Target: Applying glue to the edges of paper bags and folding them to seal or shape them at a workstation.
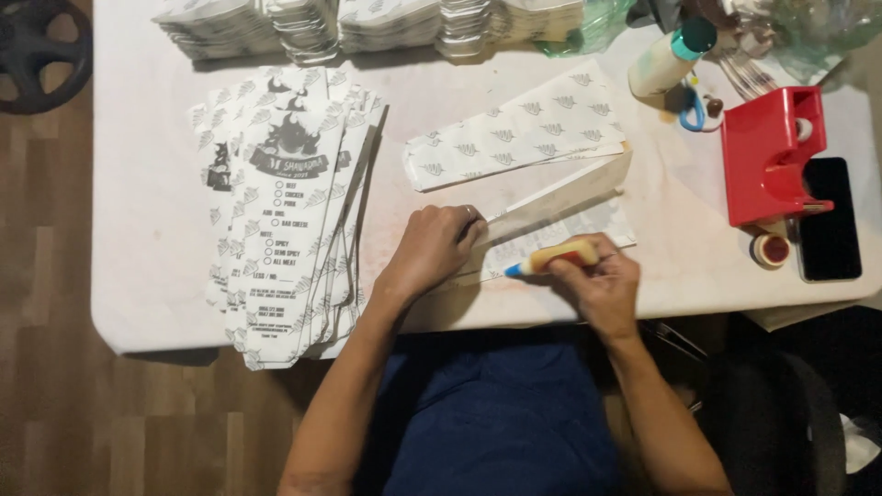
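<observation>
On white tabletop (pixel 147 230), left hand (pixel 430 246) flattens glossy paper bag (pixel 551 216); right hand (pixel 602 280) grips tapered glue bottle (pixel 551 258).

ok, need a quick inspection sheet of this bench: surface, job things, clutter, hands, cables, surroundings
Surface: white table, lightly stained near the front edge.
Job's things: paper sheet partly folded; glue bottle; fanned pile of printed bags.
Clutter: red tape dispenser, black phone, white bottle, bag stacks at the far edge.
Hands: left hand presses the sheet; right hand grips the glue bottle.
Cables: nothing seen.
Surroundings: wooden floor.
</observation>
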